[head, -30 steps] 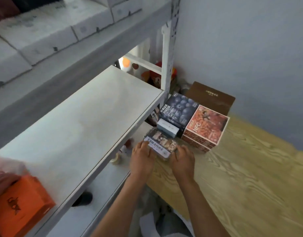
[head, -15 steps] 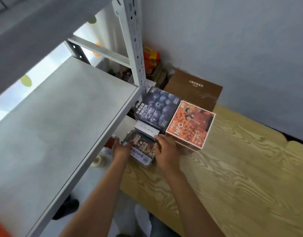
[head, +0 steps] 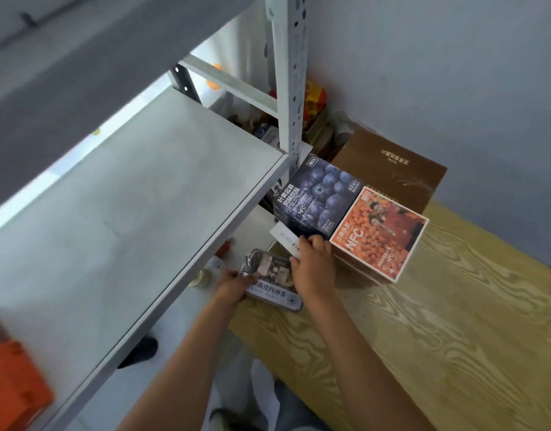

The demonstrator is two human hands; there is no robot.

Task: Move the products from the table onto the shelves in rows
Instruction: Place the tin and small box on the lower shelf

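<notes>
Head view. Wooden surface (head: 454,353) at right, white metal shelf (head: 128,228) at left, its front edge running diagonally from the upright post (head: 288,88) toward the lower left.

Tea packet (head: 272,283), clear-wrapped with a white label strip of Chinese characters, sits at the near left corner of the surface, beside the shelf edge. Long axis runs upper left to lower right in frame, roughly across the person's forearms; the label strip lies along the edge nearest the person. Whether it lies flat on the surface or is slightly raised: cannot tell.

Left hand (head: 234,287): fingers curled round the packet's left end, gripping it.
Right hand (head: 313,269): lies over the packet's right end, fingers (head: 311,244) bent onto a small white box (head: 285,239) just behind the packet. Which item the hand actually grasps, if any: cannot tell.

Behind the white box: blueberry juice box (head: 317,197), dark blue, touching the orange NFC juice box (head: 380,231) on its right. A brown carton (head: 392,169) stands behind both, against the wall.

Orange box (head: 13,384) on the shelf at the lower left, blurred.
</notes>
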